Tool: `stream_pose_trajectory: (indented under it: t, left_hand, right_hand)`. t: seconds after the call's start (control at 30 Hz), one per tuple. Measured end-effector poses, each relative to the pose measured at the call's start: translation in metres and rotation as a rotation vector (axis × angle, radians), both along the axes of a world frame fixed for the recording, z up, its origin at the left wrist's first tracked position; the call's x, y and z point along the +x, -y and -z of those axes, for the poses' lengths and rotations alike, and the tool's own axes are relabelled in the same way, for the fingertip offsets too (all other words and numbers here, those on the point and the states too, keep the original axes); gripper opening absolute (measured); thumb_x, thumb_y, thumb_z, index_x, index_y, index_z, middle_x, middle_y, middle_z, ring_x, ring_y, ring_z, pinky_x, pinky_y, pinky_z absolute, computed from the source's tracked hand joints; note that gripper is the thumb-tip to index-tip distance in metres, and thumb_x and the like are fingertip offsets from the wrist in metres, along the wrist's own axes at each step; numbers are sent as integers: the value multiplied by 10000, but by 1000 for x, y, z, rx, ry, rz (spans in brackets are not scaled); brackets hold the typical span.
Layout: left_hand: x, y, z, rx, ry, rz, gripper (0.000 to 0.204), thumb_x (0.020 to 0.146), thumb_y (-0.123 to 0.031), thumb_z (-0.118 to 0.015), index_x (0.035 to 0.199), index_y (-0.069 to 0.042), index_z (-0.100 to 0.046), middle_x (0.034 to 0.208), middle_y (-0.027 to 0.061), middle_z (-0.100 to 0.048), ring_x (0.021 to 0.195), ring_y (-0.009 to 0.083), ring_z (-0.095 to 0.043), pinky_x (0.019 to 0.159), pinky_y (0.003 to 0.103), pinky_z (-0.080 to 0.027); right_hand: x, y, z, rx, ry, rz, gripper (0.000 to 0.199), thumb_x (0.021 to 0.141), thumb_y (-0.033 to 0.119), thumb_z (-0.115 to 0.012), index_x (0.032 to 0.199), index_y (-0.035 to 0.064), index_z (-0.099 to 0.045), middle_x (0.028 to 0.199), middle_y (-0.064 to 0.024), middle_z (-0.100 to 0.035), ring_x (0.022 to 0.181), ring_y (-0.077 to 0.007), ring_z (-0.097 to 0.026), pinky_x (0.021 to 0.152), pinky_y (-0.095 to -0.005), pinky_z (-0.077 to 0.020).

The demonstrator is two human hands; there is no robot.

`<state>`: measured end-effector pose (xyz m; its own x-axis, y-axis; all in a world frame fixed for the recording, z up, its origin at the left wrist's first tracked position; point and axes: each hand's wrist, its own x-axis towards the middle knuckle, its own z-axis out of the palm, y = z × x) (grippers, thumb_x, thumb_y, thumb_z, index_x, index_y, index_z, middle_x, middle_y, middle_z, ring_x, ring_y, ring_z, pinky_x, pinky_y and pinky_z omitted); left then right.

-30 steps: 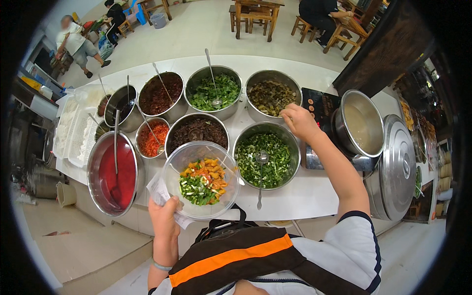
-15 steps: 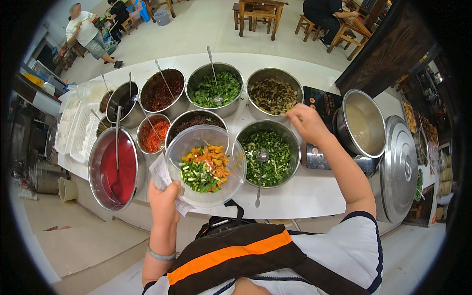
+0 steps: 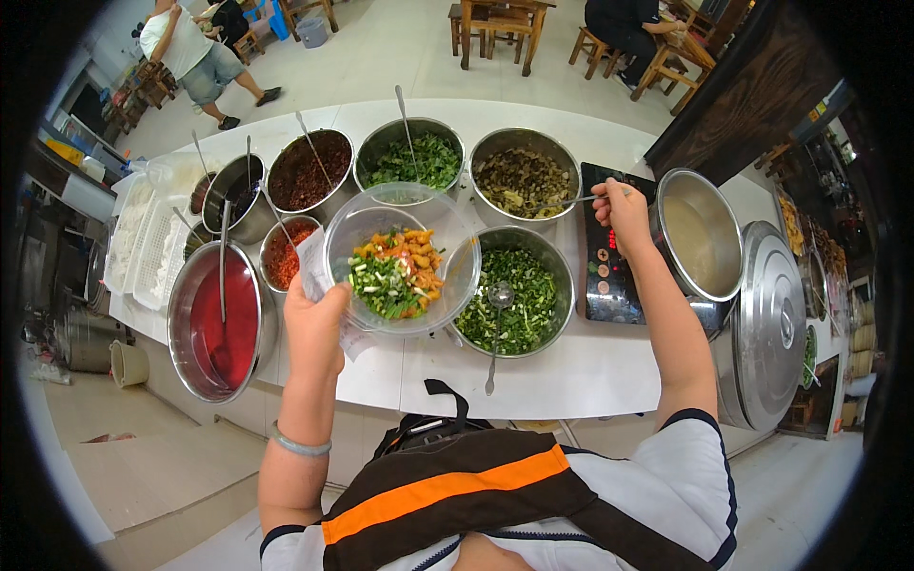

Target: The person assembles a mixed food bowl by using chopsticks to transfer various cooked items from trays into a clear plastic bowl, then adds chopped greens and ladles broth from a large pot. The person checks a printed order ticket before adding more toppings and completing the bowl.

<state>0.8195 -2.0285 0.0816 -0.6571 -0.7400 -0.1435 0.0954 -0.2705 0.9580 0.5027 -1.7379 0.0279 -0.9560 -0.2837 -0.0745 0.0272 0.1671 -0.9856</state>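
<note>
My left hand (image 3: 316, 322) grips the near left rim of a clear plastic bowl (image 3: 455, 262), with a white paper slip (image 3: 311, 259) pinched against it. Inside the bowl lie chopped green onion (image 3: 383, 289), orange-yellow pieces and some red bits. My right hand (image 3: 625, 217) is closed on the handle end of a metal spoon (image 3: 571, 201). That spoon's other end is down among dark green chopped pickled vegetables (image 3: 514, 177) in a steel pot (image 3: 526, 137). Just right of the bowl stands a pot of chopped greens (image 3: 533, 285) with its own spoon (image 3: 495, 333); the bowl overlaps its rim.
Left are steel pots of red liquid (image 3: 208, 324), red chopped topping (image 3: 284, 252) and dark red flakes (image 3: 309, 173); leafy greens (image 3: 411, 164) stand farther back. An induction cooker (image 3: 600, 276), a pot of cloudy liquid (image 3: 700, 247) and a large lid (image 3: 776, 324) are right. A person (image 3: 205, 62) walks beyond the counter.
The bowl in my left hand has moved away from me, over the middle pots. My right hand has shifted right, lowering the spoon handle toward level. The person at far left has stepped right.
</note>
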Motion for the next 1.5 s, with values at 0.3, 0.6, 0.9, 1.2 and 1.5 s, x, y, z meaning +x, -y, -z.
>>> stream_pose_trajectory:
  t: [0.3, 0.6, 0.9, 1.2, 1.5]
  left_hand:
    - [-66, 5, -2, -115, 41, 78, 230, 738, 25, -595, 964, -3, -565, 796, 26, -597, 630, 88, -530, 563, 235, -425]
    - [-104, -9, 6, -89, 107, 100, 203, 724, 12, -591, 921, 12, -545, 789, 61, -596, 642, 112, -548, 564, 266, -451]
    - [-84, -4, 2, -121, 95, 94, 168, 739, 4, -600, 895, -8, -537, 727, 26, -562, 589, 85, -500, 525, 251, -408]
    - [-66, 5, -6, -70, -59, 79, 150, 750, 11, -592, 882, -31, -536, 718, 8, -558, 578, 74, -497, 523, 236, -403]
    - [-113, 41, -32, -133, 24, 381, 262, 731, -6, -616, 991, 1, -580, 830, 33, -611, 679, 106, -557, 614, 264, -460]
  right_hand:
    - [15, -28, -47, -214, -161, 215, 297, 953, 260, -509, 918, -7, -635, 708, -44, -591, 559, -69, -522, 508, -203, -413]
    - [109, -19, -99, -82, -726, -104, 231, 941, 159, -508, 902, -24, -644, 793, -88, -614, 663, -136, -563, 581, -259, -463]
    - [99, -8, -73, 59, -950, 41, 212, 962, 75, -446, 919, -27, -627, 828, -86, -604, 672, -123, -573, 625, -240, -463]
    - [41, -10, 10, -281, -19, 190, 310, 992, 276, -451, 1013, 9, -607, 768, -39, -611, 630, -75, -558, 567, -209, -471]
    - [41, -6, 29, -78, 110, 123, 263, 901, 256, -595, 964, 4, -636, 772, -40, -600, 650, -98, -575, 574, -243, -469]
